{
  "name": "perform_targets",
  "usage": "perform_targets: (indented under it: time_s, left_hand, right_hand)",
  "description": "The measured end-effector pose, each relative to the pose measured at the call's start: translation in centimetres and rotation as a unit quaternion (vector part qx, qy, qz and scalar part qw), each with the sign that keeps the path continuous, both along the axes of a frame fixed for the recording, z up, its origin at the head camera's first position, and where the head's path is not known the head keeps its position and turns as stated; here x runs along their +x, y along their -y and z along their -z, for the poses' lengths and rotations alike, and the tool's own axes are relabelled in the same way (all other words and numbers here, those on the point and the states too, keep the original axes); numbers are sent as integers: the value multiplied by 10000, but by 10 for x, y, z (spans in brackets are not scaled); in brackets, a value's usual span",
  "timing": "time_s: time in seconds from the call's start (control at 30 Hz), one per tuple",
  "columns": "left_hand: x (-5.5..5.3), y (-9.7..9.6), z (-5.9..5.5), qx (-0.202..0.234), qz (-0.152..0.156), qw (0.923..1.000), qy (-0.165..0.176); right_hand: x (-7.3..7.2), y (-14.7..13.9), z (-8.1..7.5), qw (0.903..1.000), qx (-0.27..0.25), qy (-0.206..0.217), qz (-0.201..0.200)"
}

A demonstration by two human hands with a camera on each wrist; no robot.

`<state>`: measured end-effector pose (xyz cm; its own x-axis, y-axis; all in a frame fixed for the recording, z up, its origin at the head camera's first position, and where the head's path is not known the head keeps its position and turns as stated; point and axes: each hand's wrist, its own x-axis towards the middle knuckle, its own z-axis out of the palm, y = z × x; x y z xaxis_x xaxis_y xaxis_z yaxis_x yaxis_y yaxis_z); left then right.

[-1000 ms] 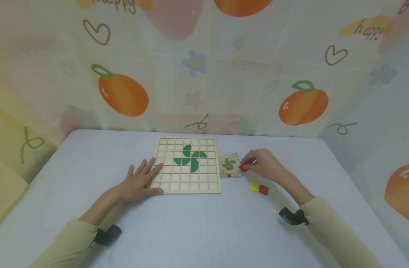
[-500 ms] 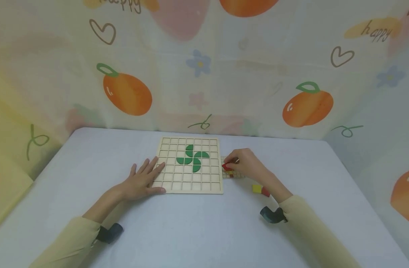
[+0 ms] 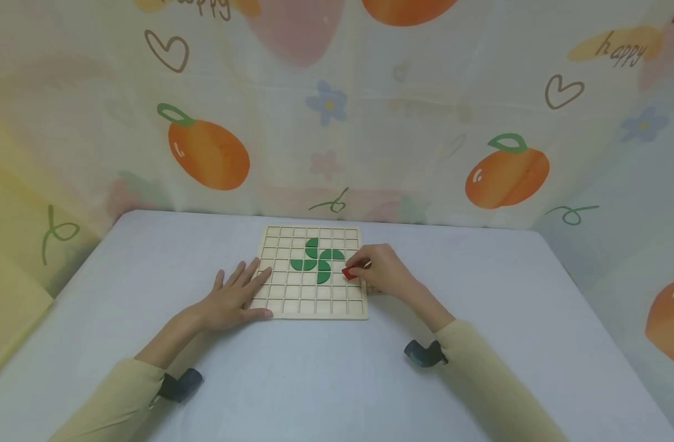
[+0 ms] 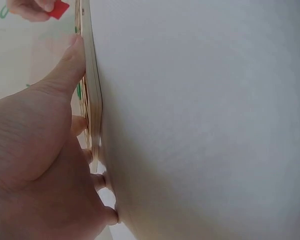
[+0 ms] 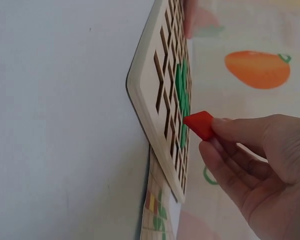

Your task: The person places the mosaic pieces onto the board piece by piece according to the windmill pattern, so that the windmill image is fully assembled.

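Observation:
A square wooden grid board (image 3: 293,310) lies on the white table. Quarter-round green pieces (image 3: 310,265) form a pinwheel in its cells. My left hand (image 3: 226,305) is spread flat at the board's left edge, fingers over the frame and thumb along the near corner. Between the thumb and fingertips of my right hand (image 3: 387,270) is a small square red tile (image 5: 200,124), pinched and tilted, over the right part of the board. In the right wrist view it shows above the grid, near the green pieces.
A printed pattern card (image 5: 156,205) sits beside the board's right edge, mostly covered by my right hand in the head view. My right forearm hides the place where loose yellow and red tiles lay. A fruit-print cloth (image 3: 370,153) stands behind the table.
My right hand has carried the red tile leftward, from beside the pattern card, past it, to over the board's right side. The left hand stays at the board's edge.

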<state>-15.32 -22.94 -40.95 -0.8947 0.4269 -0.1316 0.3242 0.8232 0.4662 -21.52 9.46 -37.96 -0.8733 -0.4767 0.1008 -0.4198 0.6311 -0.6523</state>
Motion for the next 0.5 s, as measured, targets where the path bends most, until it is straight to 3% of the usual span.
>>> perform_targets:
  time_s: [0.37,0.5]
  left_hand:
    - [1,0,-2,17,6,10000,30]
    - [1,0,-2,23,26,10000,10]
  right_hand:
    - [4,19,7,9993,-324,-45,161]
    - [5,28,8,9990,-439,49,52]
